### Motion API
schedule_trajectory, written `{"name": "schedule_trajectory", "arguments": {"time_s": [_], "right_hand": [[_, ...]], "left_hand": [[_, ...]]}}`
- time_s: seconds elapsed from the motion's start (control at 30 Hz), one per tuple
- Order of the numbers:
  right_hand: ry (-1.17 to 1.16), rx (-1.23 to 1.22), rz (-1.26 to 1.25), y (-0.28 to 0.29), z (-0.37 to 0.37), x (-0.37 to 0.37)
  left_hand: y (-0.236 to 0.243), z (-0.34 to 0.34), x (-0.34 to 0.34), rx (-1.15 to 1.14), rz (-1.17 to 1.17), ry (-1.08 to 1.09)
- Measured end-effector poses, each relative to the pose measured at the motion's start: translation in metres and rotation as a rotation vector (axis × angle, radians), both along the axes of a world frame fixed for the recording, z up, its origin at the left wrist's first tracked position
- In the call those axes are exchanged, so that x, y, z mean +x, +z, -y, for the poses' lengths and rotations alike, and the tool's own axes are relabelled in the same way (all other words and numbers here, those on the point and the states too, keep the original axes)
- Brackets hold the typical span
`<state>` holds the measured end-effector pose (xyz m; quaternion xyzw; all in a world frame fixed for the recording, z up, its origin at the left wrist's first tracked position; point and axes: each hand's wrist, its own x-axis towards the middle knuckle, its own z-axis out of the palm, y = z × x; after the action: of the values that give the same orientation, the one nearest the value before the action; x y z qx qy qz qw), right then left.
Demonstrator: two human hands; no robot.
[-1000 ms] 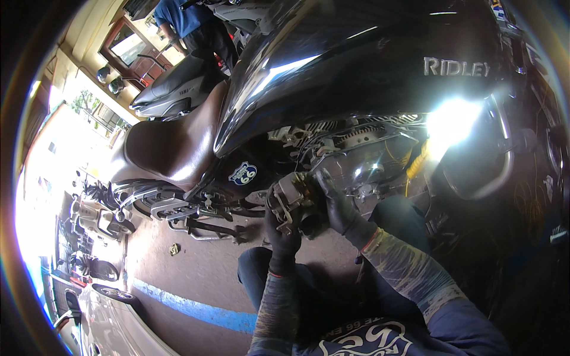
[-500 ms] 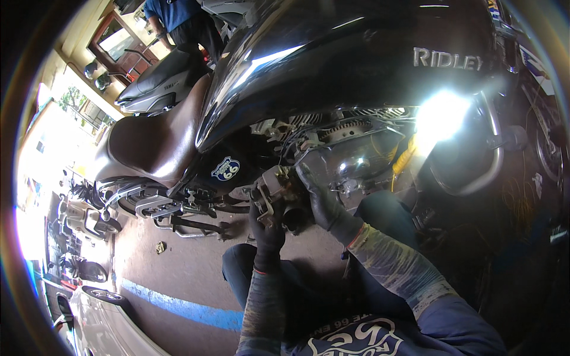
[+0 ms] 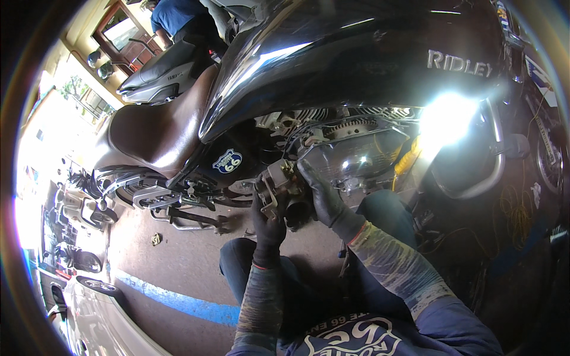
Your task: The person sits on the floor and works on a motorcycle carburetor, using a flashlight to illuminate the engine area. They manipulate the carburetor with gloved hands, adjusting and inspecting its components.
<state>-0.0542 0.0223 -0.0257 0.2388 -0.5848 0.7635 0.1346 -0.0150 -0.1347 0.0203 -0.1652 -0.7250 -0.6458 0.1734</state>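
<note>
Both of my hands wear dark gloves and hold a carburetor [image 3: 281,175] above my lap, beside the motorcycle. My left hand [image 3: 269,228] wraps round its left side, next to a metal bracket. Against its right side presses my right hand [image 3: 322,194], fingers pointing up toward the engine. The carburetor's dark round opening faces down toward me. Just beyond it lies the exposed motorcycle engine [image 3: 356,155], with a toothed ring showing under the black fuel tank [image 3: 356,65]. My fingertips are partly hidden behind the carburetor.
A glaring work lamp with a yellow handle [image 3: 406,159] hangs at the engine's right, by a metal crash bar [image 3: 497,160]. Left are the brown seat [image 3: 151,133] and footrest parts [image 3: 160,199]. A person [image 3: 178,21] stands behind a scooter [image 3: 163,74]. A pale car [image 3: 113,314] is lower left.
The view has shifted slightly, so the motorcycle's tank and lamp sit a little farther right. The person at the back has bent lower. Both hands keep hold of the carburetor.
</note>
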Motion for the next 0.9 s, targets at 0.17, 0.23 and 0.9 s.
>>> {"name": "schedule_trajectory", "arguments": {"time_s": [0.17,0.23,0.9], "right_hand": [[0.041,-0.109,0.223,0.007,0.005,0.006],[0.045,-0.215,0.162,0.018,0.008,0.016],[0.215,-0.394,0.625,0.026,-0.005,0.007]], "left_hand": [[-0.001,0.002,0.001,0.134,0.140,-0.061],[0.000,0.001,0.001,0.150,0.162,-0.078],[-0.005,-0.006,0.003,0.157,0.149,-0.056]]}}
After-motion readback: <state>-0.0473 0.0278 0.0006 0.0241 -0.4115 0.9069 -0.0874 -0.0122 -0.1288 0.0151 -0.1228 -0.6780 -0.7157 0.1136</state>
